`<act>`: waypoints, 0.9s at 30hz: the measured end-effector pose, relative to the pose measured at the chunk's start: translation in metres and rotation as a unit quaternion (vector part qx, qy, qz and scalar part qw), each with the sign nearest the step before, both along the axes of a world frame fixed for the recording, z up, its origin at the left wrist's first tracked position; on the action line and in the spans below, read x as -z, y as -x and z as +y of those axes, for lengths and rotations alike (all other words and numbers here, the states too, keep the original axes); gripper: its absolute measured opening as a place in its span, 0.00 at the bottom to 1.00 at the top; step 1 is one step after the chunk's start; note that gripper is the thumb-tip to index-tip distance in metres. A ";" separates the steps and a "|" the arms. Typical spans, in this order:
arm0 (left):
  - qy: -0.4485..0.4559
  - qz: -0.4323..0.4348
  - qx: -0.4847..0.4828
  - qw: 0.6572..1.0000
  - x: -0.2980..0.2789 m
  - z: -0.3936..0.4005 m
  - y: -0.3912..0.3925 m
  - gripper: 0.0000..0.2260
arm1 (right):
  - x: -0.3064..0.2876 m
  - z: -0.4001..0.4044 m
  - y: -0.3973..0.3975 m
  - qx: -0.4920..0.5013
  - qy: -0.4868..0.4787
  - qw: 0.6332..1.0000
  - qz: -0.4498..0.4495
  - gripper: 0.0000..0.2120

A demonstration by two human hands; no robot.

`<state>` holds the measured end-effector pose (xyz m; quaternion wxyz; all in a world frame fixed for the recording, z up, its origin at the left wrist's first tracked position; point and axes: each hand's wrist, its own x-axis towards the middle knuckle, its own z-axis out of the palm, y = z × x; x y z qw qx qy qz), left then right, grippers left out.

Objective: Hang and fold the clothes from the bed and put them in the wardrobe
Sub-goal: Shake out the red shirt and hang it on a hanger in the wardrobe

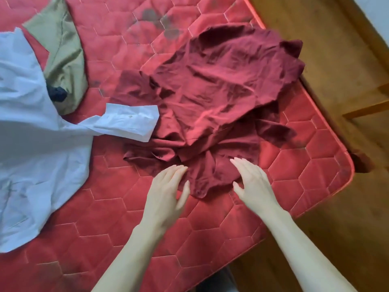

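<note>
Head view shows your left hand and right hand flat-fingered, gripping nothing, at the crumpled maroon garment on the mattress; you're starting folding, so spread it flat.

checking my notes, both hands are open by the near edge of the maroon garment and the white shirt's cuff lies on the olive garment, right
Not quite. In the head view the white shirt's cuff lies on the maroon garment, not the olive garment. The rest holds: left hand and right hand are both open at the maroon garment's near edge.
</note>
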<state>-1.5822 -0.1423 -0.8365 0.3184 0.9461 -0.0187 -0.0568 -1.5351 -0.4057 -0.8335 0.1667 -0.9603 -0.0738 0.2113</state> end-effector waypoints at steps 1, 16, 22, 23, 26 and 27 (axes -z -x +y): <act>-0.002 0.006 0.010 1.000 0.014 -0.005 -0.002 0.18 | 0.014 -0.002 -0.004 -0.007 0.005 1.000 0.003 0.34; -0.110 0.063 0.132 0.983 0.061 -0.020 -0.010 0.32 | 0.053 -0.004 -0.019 0.125 -0.053 0.990 -0.035 0.24; -0.127 -0.017 0.146 0.981 0.065 -0.023 -0.016 0.06 | 0.035 -0.003 -0.025 0.158 -0.079 0.984 0.014 0.07; -0.126 0.000 0.140 0.982 0.063 -0.024 -0.016 0.07 | 0.027 -0.002 -0.025 0.169 -0.070 0.983 0.019 0.07; -0.092 0.065 0.084 0.990 0.030 -0.026 -0.019 0.07 | -0.009 -0.002 -0.025 0.177 -0.040 0.983 0.025 0.06; -0.076 0.105 0.064 0.989 0.013 -0.027 -0.021 0.07 | -0.025 -0.003 -0.025 0.175 -0.037 0.984 0.022 0.06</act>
